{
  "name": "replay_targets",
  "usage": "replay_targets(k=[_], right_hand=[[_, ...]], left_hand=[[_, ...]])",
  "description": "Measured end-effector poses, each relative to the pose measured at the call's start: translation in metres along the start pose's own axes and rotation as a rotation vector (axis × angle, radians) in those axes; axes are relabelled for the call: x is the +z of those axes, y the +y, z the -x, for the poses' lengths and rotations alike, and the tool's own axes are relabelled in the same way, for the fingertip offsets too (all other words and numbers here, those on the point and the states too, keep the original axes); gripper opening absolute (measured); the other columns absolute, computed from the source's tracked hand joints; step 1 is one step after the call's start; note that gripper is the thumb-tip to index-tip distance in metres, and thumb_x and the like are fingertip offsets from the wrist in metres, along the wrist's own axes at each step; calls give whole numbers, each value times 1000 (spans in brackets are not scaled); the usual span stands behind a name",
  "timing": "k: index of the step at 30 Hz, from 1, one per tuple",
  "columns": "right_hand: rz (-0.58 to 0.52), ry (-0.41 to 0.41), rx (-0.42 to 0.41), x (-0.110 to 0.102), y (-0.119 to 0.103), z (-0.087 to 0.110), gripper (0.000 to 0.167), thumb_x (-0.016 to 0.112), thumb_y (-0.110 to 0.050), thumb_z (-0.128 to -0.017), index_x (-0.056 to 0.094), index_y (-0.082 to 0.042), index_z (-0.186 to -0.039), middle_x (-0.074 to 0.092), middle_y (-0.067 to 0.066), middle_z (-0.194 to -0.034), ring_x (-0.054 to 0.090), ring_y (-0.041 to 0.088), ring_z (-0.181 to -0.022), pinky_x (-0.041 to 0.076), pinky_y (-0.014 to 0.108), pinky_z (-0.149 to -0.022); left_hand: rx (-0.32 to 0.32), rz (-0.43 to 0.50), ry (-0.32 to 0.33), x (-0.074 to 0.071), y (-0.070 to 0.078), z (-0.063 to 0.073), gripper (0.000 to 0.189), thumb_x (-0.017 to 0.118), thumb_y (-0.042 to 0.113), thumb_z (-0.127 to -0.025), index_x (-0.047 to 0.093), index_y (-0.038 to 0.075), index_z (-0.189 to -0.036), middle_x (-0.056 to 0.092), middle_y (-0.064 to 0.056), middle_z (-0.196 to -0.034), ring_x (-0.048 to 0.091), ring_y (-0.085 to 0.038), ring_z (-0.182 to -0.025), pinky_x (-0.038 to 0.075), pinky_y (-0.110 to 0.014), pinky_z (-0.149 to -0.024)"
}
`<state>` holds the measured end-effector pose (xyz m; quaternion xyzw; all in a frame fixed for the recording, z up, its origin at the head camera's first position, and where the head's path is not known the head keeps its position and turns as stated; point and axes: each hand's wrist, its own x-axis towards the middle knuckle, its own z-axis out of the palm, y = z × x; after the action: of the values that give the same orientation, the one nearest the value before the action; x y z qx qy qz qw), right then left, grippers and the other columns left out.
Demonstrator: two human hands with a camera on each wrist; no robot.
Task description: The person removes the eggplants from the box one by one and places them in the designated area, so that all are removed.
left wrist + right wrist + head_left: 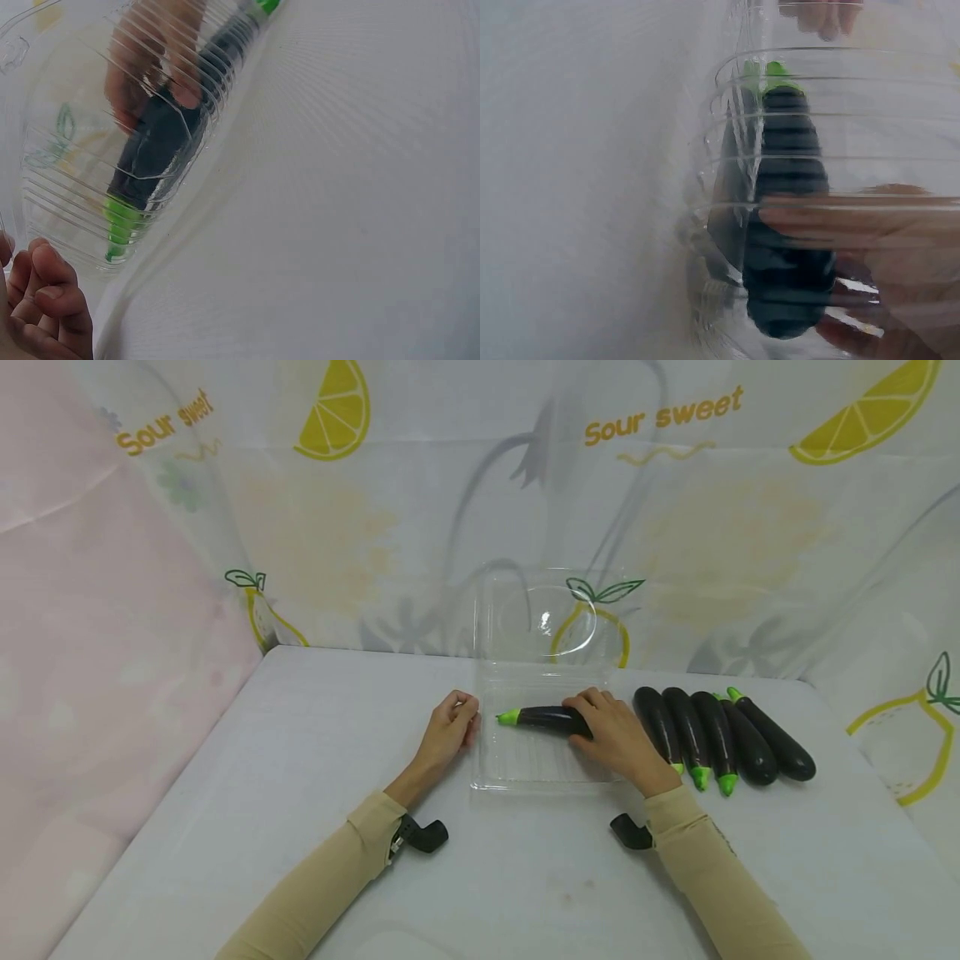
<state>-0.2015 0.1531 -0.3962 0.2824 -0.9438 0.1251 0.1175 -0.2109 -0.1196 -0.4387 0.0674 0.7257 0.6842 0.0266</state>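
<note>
A glossy dark eggplant (551, 719) with a green stem end lies crosswise over the base of a clear plastic clamshell container (517, 768), stem to the left. My right hand (615, 735) grips its thick end from above. Through the ribbed plastic, the right wrist view shows the same eggplant (787, 210) with the thumb along its side. Beside the container's left edge is my left hand (450, 727), fingers loosely curled with fingertips right at the rim. In the left wrist view, the left hand's fingers (52, 292) show nothing between them.
Several more eggplants (693, 727) lie side by side right of the container. The container's raised lid (517, 627) stands upright at the back, before a lemon-patterned cloth (420, 527). All of this sits on a white table (337, 710).
</note>
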Motion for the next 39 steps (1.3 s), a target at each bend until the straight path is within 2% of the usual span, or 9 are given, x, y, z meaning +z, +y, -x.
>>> replay_targets(k=[8, 20, 24, 32, 39], right_hand=[[-13, 24, -7, 1, 1, 0, 47, 76, -18, -79, 57, -8, -121, 59, 9, -111, 56, 29, -99, 48, 45, -80], [-97, 67, 13, -5, 1, 0, 45, 72, -20, -83, 56, -8, -123, 58, 10, -114, 55, 28, -105, 49, 44, -86], [-125, 77, 31, -7, 2, 2, 44, 70, -22, -84, 55, -10, -124, 57, 8, -115, 54, 26, -106, 50, 44, -85], [-200, 99, 84, -16, 9, 4, 44, 66, -23, -86, 53, -10, -127, 54, 9, -118, 52, 27, -109, 47, 47, -88], [-215, 129, 104, -23, 16, 6, 45, 66, -22, -87, 53, -9, -127, 54, 11, -121, 51, 30, -111, 45, 48, -91]], left_hand=[[-28, 5, -19, 2, 28, 13, 24, 43, 19, -101, 47, -5, -103, 51, -5, -66, 42, -9, -50, 33, -20, -44], [-20, 4, -6, 2, 32, 13, 21, 43, 18, -101, 48, -1, -101, 50, -5, -65, 42, -9, -49, 33, -20, -45], [-30, -14, 2, 3, 31, 13, 23, 43, 18, -101, 48, -5, -103, 51, -5, -65, 43, -9, -49, 35, -20, -45], [-49, -2, 34, 1, 4, 1, 29, 46, 25, -100, 51, -3, -107, 53, -1, -66, 44, -8, -48, 35, -21, -44], [-18, -13, 68, 3, 1, 0, 30, 48, 28, -99, 53, 0, -105, 53, 2, -64, 43, -8, -46, 34, -21, -43]])
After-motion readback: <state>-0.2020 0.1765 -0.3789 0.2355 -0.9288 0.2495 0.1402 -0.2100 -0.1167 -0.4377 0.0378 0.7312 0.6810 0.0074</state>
